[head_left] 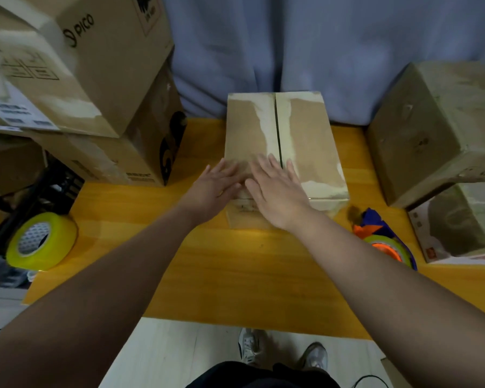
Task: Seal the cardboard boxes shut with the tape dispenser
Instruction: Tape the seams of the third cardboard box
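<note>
Pressing flat on the box [286, 141], middle of the bench [235, 270].
Resting left hand [216, 189] and right hand [277, 191] on the near end of matte brown cardboard, fingers straight, gripping nothing; right fingers reaching the centre seam, edged with pale torn strips. Beside the right forearm: one orange-and-blue tape dispenser [387, 242] on glossy wood. Far left: one yellow tape roll [42, 242], a stack [104, 65] of two boxes behind; right box [420, 141] opposite.

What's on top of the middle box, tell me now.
The left hand and right hand lie flat on the near end of the middle box, the right across the seam. Beyond them only closed flaps with pale torn patches. What the palms cover is hidden.
</note>
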Demonstrator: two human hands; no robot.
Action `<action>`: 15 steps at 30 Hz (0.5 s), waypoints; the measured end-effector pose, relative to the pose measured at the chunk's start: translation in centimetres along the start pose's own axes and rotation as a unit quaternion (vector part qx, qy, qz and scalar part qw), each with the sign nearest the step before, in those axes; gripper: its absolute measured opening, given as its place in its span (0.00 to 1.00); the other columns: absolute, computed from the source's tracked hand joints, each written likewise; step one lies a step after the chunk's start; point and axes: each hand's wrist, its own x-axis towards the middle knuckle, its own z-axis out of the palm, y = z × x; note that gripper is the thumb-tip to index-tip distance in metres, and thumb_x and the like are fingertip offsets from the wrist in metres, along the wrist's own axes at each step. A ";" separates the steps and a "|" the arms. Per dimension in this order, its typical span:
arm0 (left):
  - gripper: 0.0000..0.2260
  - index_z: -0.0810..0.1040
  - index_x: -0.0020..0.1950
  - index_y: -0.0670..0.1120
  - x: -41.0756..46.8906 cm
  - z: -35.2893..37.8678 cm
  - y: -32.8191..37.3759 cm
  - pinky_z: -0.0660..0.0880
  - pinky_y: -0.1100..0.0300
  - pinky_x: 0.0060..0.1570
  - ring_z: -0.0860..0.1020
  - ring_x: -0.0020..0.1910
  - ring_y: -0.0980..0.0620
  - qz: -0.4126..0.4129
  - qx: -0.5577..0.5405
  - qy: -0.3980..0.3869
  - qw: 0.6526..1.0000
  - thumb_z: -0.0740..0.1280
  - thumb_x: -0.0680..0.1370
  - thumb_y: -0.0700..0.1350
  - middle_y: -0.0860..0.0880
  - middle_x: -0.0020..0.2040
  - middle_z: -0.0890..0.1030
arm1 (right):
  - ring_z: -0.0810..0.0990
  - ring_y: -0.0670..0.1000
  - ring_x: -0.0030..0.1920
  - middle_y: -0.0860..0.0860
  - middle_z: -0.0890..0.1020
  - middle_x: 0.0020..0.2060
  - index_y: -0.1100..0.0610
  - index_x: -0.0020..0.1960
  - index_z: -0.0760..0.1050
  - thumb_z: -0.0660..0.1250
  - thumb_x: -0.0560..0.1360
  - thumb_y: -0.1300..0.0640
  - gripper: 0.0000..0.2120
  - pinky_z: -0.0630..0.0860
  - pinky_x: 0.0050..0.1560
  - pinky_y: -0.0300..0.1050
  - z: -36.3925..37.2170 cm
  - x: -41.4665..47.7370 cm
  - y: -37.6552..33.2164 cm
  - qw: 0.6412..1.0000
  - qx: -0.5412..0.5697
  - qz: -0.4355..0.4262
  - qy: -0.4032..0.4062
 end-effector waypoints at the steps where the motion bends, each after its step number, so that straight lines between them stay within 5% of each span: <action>1: 0.19 0.61 0.75 0.54 0.2 0.0 -0.4 0.42 0.53 0.74 0.46 0.77 0.51 0.005 0.008 -0.022 1.000 0.53 0.83 0.50 0.50 0.77 0.55 | 0.41 0.50 0.77 0.49 0.44 0.78 0.53 0.79 0.43 0.40 0.83 0.45 0.27 0.35 0.75 0.53 0.2 0.7 0.1 1.000 -0.002 0.020 -0.011; 8: 0.31 0.57 0.74 0.55 0.5 0.6 -3.2 0.47 0.48 0.72 0.46 0.75 0.51 0.101 0.056 -0.016 0.993 0.51 0.74 0.67 0.55 0.75 0.52 | 0.39 0.50 0.77 0.49 0.38 0.77 0.50 0.78 0.37 0.38 0.80 0.37 0.31 0.36 0.74 0.57 2.0 0.5 1.2 0.994 -0.083 0.033 -0.061; 12: 0.29 0.64 0.74 0.52 0.5 1.7 -4.1 0.57 0.44 0.70 0.52 0.75 0.47 0.137 0.096 0.034 0.985 0.63 0.74 0.58 0.51 0.76 0.59 | 0.41 0.54 0.77 0.54 0.40 0.77 0.55 0.78 0.36 0.42 0.76 0.32 0.40 0.32 0.72 0.62 2.5 1.0 1.1 0.980 -0.195 0.025 -0.041; 15: 0.33 0.63 0.75 0.51 0.1 2.1 -3.8 0.53 0.45 0.70 0.52 0.75 0.46 0.126 0.152 0.033 0.980 0.71 0.72 0.50 0.47 0.77 0.59 | 0.41 0.56 0.77 0.56 0.39 0.77 0.58 0.77 0.34 0.49 0.76 0.32 0.44 0.29 0.69 0.62 2.5 1.0 0.7 0.971 -0.236 0.021 -0.038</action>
